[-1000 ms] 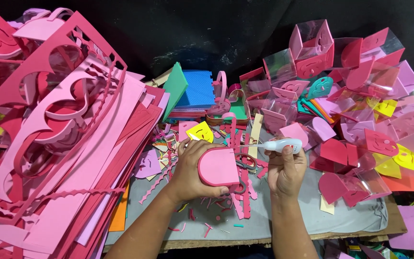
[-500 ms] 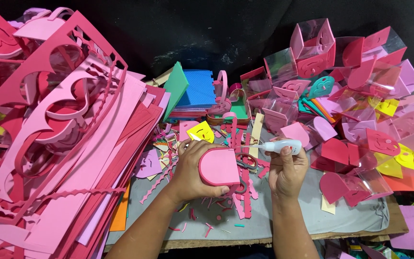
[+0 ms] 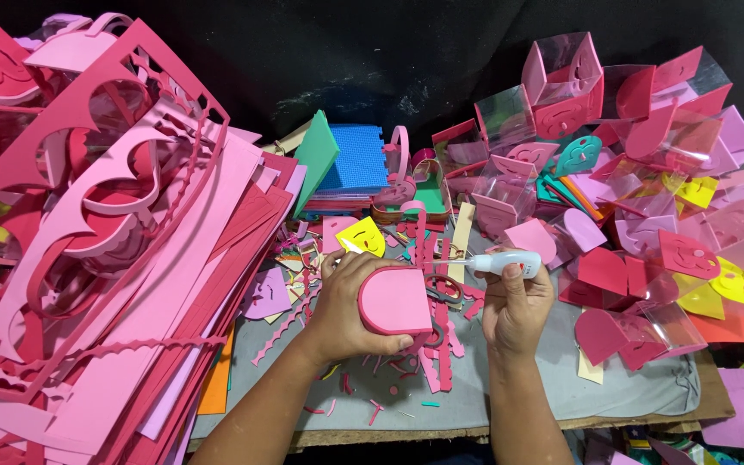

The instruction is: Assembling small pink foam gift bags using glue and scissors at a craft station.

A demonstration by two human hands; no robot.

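While left hand point(image 3: 342, 314) grips arch-shaped pink foam box point(image 3: 394, 300), right hand point(image 3: 514, 308) just beside clasps small white glue bottle point(image 3: 501, 263); foam likely light, soft; best held by edges.

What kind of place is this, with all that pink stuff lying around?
Probably a small craft workbench for making foam gift boxes: stacks of cut pink foam sheets, a heap of clear-walled boxes, and a glue bottle in the right hand.

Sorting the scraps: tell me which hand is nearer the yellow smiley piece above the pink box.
Left. The left hand, holding the pink box, sits just below the yellow piece. The right hand, holding the glue bottle, is farther off to its right.
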